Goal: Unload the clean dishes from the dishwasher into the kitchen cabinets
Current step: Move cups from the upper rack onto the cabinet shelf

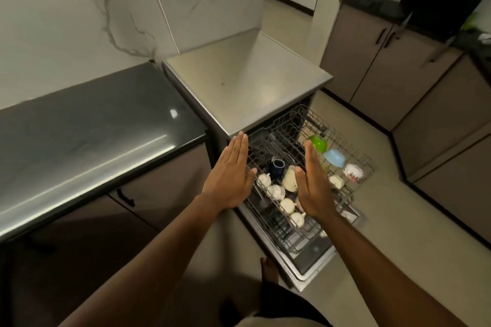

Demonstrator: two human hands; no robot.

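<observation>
Unloading appears barely begun: the left hand and right hand hover flat-fingered and empty above the dishwasher, whose extended racks hold cups and bowls (cabinets closed).

No text, label, brand, number or sign can be read anywhere; the patterned cup near the rack's right edge bears only a blurred floral print.
</observation>
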